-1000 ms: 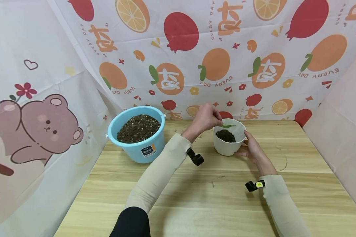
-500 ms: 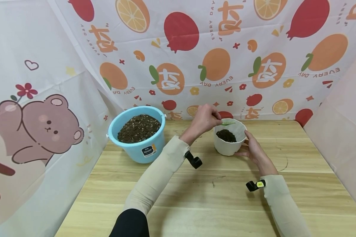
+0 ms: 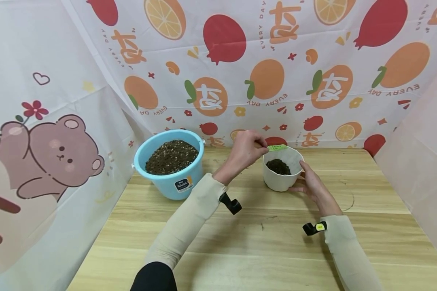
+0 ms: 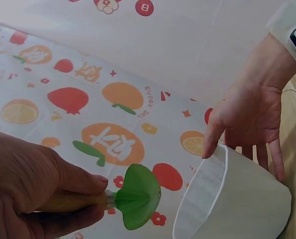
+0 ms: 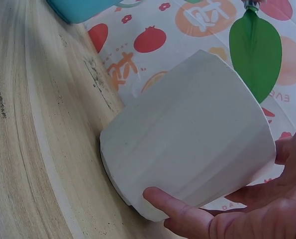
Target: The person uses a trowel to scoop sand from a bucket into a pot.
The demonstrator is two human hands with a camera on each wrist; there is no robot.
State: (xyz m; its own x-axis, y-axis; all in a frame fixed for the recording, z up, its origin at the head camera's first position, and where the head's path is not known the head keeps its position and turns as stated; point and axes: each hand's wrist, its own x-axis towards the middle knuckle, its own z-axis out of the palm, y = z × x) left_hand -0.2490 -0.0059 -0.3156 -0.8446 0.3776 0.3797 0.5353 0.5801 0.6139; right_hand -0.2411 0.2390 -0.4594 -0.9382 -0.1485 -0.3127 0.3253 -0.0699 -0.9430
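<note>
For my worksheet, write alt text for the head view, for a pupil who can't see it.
A person's left hand holds a green-bladed trowel near the top of a white pot with dark soil inside, while the right hand grips the pot. On the wooden table, a blue bucket of speckled soil stands to the left.

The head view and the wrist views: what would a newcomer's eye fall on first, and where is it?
Probably the blue bucket of dark soil, on the left of the table. Next comes the bright green trowel, held by the left hand near the mouth of the white pot, whose side the right hand holds. Behind them hangs a cloth with big fruit prints.
</note>
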